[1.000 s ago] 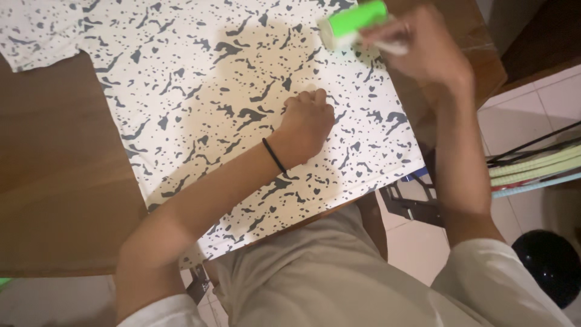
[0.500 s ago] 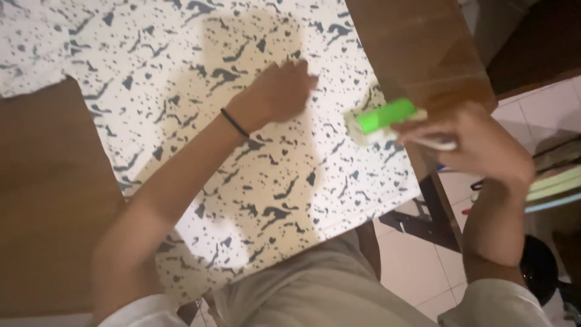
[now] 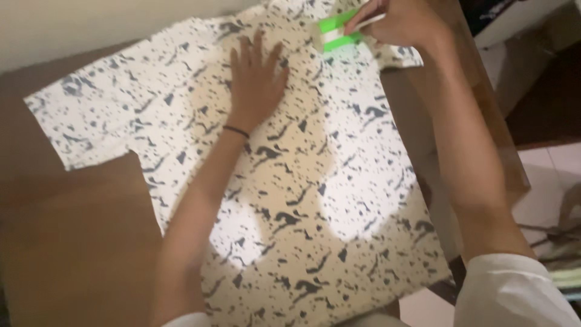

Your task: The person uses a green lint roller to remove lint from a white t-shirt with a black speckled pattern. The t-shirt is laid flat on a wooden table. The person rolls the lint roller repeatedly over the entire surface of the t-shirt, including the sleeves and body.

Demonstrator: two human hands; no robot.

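Brown wooden table (image 3: 72, 254), tiled floor (image 3: 557, 175)

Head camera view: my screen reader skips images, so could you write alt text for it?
A white shirt with dark splatter print lies spread on a brown wooden table. The left hand presses flat on it; the right hand holds a green lint roller near the shirt's top.

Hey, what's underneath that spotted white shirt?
The spotted shirt lies spread on a brown wooden table, which shows around its edges. The left hand presses flat on top; the right hand holds a green roller. Anything beneath the cloth is hidden.
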